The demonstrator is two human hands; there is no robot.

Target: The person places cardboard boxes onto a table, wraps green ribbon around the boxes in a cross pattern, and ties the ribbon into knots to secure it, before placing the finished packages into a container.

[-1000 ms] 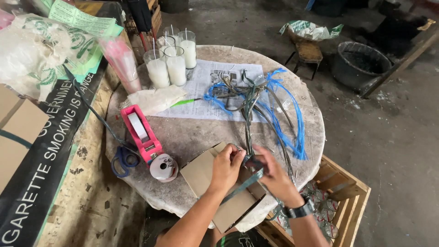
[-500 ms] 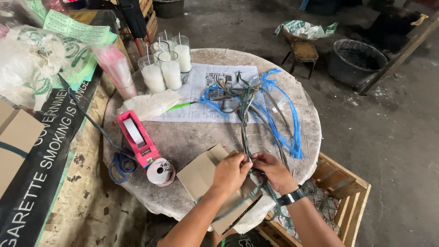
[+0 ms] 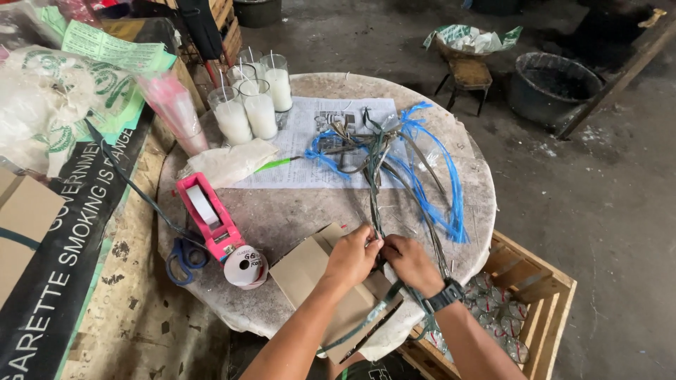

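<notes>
A flat brown cardboard box (image 3: 310, 274) lies at the near edge of a round stone table (image 3: 296, 211). My left hand (image 3: 352, 255) and my right hand (image 3: 410, 262) meet over the box's right end, both pinching a grey-green plastic strap (image 3: 374, 183) that runs up the table into a tangle of grey and blue straps (image 3: 415, 169). A loose end of strap hangs below the box. My right wrist wears a black watch (image 3: 445, 295).
A pink tape dispenser (image 3: 211, 222) with a tape roll and blue-handled scissors (image 3: 182, 255) lie left of the box. Several glass candles (image 3: 250, 102) stand at the back on a printed sheet. A wooden crate (image 3: 521, 309) of glass jars sits low right. Bags and boxes pile up left.
The view has drifted slightly. My hands have drawn together over the box's right end and closed on the strap.
</notes>
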